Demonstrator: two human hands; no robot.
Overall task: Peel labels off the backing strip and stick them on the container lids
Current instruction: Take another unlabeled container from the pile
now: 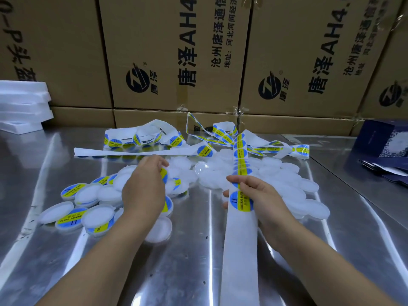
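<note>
White backing strip [240, 239], right hand [262, 195] pinching its edge

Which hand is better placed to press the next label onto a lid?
Left, probably. The left hand pinches a loose label right above the lids, while the right hand grips the backing strip.

You're in a packing warehouse.
Printed shipping cartons [172, 51] stack behind your sheet-metal bench [187, 250], loaded with foam trays [22, 102] and heaped container lids [293, 188].
</note>
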